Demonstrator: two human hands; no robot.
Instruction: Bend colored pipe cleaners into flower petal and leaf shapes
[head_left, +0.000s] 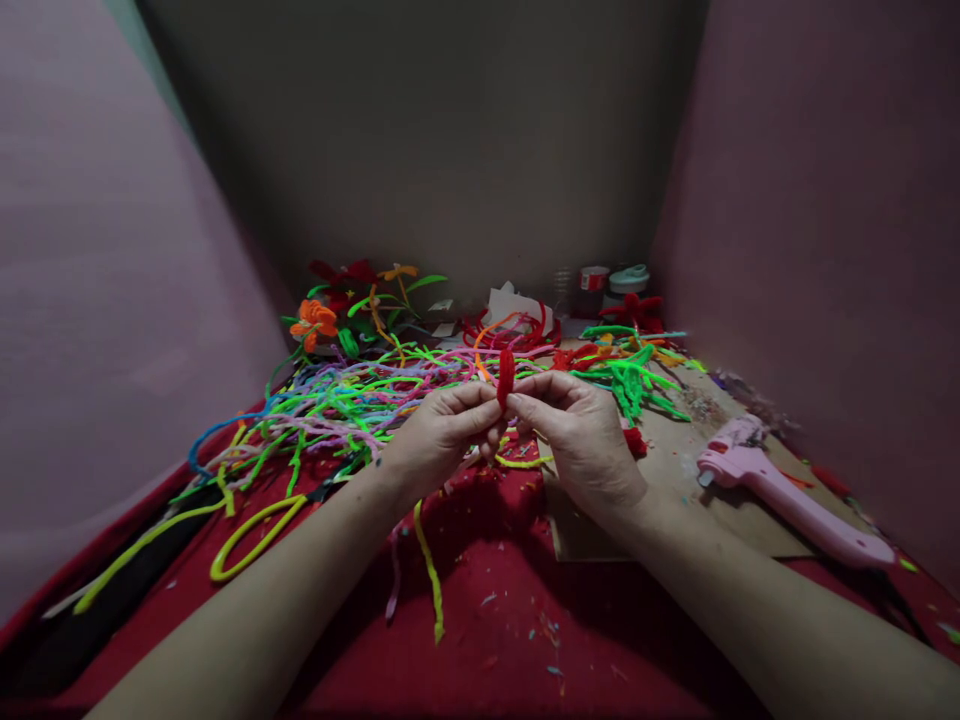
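A short red fuzzy pipe cleaner piece (505,376) stands upright between my hands, near the middle of the view. My left hand (450,430) pinches its lower end between thumb and forefinger. From the other side, my right hand (577,430) grips the same end, its thumb and fingertips closed and meeting the left ones. Both hands are raised over the red cloth (495,600). Behind them spreads a tangled pile of coloured pipe cleaners (352,400). The base of the red piece is partly hidden by my fingers.
At right, a pink glue gun (795,490) lies on a brown board (660,480) with scraps. Green pipe cleaner bundles (636,385) sit on its far part. Yellow looped scissor handles (255,540) are at left. Pipe cleaner flowers (313,322) and a lidded jar (628,280) stand behind.
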